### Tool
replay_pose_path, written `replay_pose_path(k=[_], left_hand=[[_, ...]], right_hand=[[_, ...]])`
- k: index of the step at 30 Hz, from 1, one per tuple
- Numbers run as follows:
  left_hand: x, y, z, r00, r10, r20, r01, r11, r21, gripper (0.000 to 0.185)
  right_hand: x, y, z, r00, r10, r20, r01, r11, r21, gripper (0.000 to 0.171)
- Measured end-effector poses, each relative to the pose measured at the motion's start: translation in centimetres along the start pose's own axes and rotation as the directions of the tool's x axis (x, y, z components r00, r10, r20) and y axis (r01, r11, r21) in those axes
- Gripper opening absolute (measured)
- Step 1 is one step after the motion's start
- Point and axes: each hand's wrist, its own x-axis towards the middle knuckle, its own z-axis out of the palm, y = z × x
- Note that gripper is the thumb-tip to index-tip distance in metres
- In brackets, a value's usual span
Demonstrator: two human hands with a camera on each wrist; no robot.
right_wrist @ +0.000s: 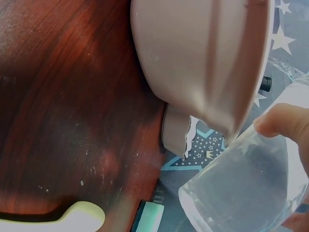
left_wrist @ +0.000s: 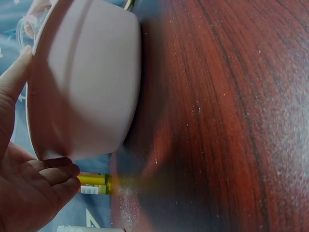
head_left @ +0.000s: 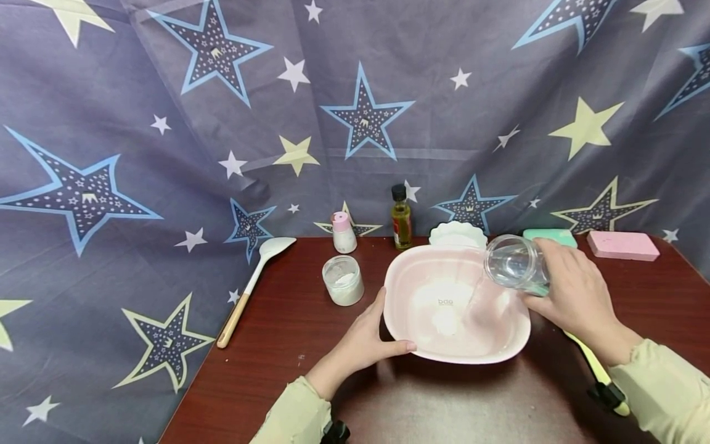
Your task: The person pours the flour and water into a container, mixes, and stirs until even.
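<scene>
A pale pink basin (head_left: 444, 333) stands on the table, with light pooling on its wet-looking inner bottom. My left hand (head_left: 355, 342) grips its left end, thumb on the front rim and fingers curled under the side; the left wrist view shows this hand (left_wrist: 34, 183) close up. Over the basin's right rim, my right hand (head_left: 577, 290) holds a clear cup (head_left: 513, 262), tipped with its mouth toward the basin. A thin stream of water (head_left: 476, 290) runs from it into the basin. In the right wrist view the cup (right_wrist: 246, 179) lies slanted against the rim, thumb along its side.
Left of the basin are an open jar of white powder (head_left: 344, 287), a pink-capped shaker (head_left: 344, 233) and a white ladle (head_left: 257, 271). Behind stand an oil bottle (head_left: 402, 219) and a scalloped white dish (head_left: 457, 234). Green (head_left: 554, 236) and pink (head_left: 624, 245) sponges and a yellow-green handle (head_left: 590, 361) lie right.
</scene>
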Motion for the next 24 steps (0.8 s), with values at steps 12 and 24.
replay_pose_path(k=[12, 24], left_hand=[[-0.01, 0.16, -0.14, 1.000, 0.018, -0.002, -0.018, 1.000, -0.019, 0.114], [-0.07, 0.51, -0.27, 1.000, -0.020, 0.007, 0.020, 1.000, -0.010, 0.115]], right_hand=[[0.31, -0.17, 0.10, 1.000, -0.030, -0.009, 0.029, 0.999, -0.021, 0.091], [0.78, -0.59, -0.10, 0.999, -0.044, -0.015, 0.043, 0.999, -0.029, 0.086]])
